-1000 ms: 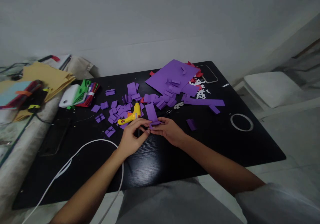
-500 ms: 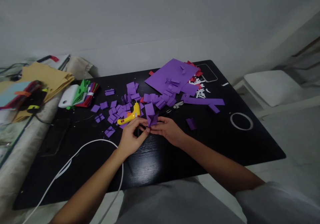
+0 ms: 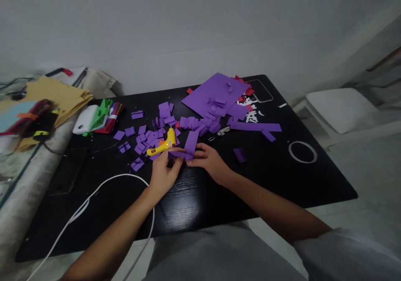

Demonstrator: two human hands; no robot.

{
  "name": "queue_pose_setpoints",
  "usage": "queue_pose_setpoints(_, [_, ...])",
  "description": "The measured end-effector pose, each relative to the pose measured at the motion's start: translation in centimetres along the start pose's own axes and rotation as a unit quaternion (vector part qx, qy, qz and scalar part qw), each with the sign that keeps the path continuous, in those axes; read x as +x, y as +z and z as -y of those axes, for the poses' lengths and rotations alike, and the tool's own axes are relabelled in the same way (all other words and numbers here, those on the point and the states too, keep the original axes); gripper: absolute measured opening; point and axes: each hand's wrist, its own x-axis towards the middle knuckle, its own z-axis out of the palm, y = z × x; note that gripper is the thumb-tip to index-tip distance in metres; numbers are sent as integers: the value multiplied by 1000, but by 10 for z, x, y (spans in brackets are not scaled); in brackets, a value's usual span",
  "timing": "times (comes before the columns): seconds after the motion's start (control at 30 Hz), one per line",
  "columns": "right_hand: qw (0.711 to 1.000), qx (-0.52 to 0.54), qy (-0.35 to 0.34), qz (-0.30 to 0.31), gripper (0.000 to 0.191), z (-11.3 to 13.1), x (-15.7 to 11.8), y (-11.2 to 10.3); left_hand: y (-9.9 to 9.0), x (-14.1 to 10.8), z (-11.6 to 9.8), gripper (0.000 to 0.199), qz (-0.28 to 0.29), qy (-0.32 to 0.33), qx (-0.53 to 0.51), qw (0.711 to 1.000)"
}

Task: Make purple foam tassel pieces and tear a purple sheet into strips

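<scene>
Between my hands, above the near middle of the black table, is a folded purple paper strip (image 3: 191,143), one part standing up and another lying toward the left. My left hand (image 3: 165,170) pinches its left part between thumb and fingers. My right hand (image 3: 211,162) is closed on its right side near the fold; the exact fingertip contact is partly hidden. Just beyond my left hand lies a yellow glue gun (image 3: 166,143). Many small folded purple paper pieces (image 3: 150,139) are scattered around it. Scissors (image 3: 223,131) lie past my right hand.
A large purple sheet (image 3: 213,90) and a long purple strip (image 3: 255,126) lie at the back right, near white scraps (image 3: 251,116). A tape ring (image 3: 302,152) is at right. A white cable (image 3: 103,185) loops at left, near a dark phone (image 3: 69,170) and bundled coloured paper (image 3: 108,116).
The purple strip between my hands has been turned and opened out: its upright part leans right, and a flap now extends left into my left hand's fingers. Both hands stay near the same spot.
</scene>
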Motion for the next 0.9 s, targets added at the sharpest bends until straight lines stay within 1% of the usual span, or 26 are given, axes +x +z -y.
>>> queue_pose_setpoints(0.13, [1000,-6,-1,17,61,2,-1,1,-2,2,2,16,-3,-14,-19,1000])
queue_pose_setpoints(0.3, [997,9,-59,49,52,1,0,2,-8,3,-1,20,3,-21,-42,999])
queue_pose_setpoints(0.37, [997,20,-64,39,48,1,1,2,-10,4,-4,21,8,-20,-52,998])
queue_pose_setpoints(0.47, [998,46,-39,8,45,2,0,2,-12,5,-7,21,11,-9,-65,998])
queue_pose_setpoints(0.53, [998,54,-28,0,38,2,0,2,-12,5,-8,18,9,-9,-71,997])
queue_pose_setpoints(0.63, [998,40,-46,-10,30,0,1,2,-9,6,-8,17,-5,-31,-111,993])
queue_pose_setpoints(0.73, [998,18,-62,-21,33,-2,0,3,-8,8,-9,23,-25,-60,-162,985])
queue_pose_setpoints(0.8, [998,6,-62,-32,37,-1,-2,4,-9,9,-10,23,-31,-76,-178,981])
queue_pose_setpoints(0.9, [995,-57,-76,-35,40,4,-6,4,-11,10,-11,25,-32,-98,-207,973])
